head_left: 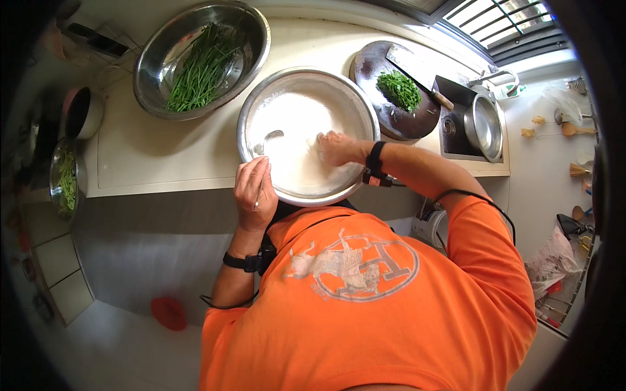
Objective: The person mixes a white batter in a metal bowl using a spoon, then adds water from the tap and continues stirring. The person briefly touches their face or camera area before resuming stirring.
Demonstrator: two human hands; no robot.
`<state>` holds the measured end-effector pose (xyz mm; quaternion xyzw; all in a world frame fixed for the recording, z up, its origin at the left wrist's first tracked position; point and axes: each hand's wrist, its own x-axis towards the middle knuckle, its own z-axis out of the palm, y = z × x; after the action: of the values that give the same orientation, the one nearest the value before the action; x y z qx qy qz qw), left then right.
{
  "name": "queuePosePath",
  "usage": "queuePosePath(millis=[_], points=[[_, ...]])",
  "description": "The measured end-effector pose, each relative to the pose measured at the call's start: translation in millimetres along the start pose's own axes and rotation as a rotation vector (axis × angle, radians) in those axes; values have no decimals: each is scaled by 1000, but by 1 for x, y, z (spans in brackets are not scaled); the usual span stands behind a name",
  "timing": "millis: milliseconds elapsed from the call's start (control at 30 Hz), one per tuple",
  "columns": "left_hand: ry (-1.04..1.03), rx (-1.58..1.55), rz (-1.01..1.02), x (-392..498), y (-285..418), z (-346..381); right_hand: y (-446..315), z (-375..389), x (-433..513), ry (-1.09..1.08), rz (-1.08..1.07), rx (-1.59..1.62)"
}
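Observation:
A large metal basin point(368, 168) with white, floury contents point(298, 171) is directly before me at the counter's edge. Glare washes out much of its surface. My left hand point(255, 190) grips the handle of a metal spoon point(275, 134) at the near left rim, and the spoon's head reaches into the basin. Inside the basin on the right, my right hand point(336, 148) is at the white contents with its fingers bunched. Blur and glare hide whether those fingers hold anything.
Long green chives point(200, 73) fill part of another metal basin point(146, 93). A round chopping board point(364, 63) bears chopped greens point(398, 90) and a cleaver point(408, 63). Beyond it are a sink point(452, 141) and a metal bowl point(484, 127). A bowl of cut greens point(67, 181) stands far left.

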<state>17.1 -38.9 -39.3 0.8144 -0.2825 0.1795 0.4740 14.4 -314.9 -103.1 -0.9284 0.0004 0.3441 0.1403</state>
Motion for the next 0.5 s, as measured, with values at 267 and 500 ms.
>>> queuePosePath(millis=[267, 500], points=[[-82, -125, 150, 27, -36, -19, -69, 37, 18, -19, 1, 301], [-49, -175, 148, 36, -50, -30, -93, 10, 38, -134, 52, 604]])
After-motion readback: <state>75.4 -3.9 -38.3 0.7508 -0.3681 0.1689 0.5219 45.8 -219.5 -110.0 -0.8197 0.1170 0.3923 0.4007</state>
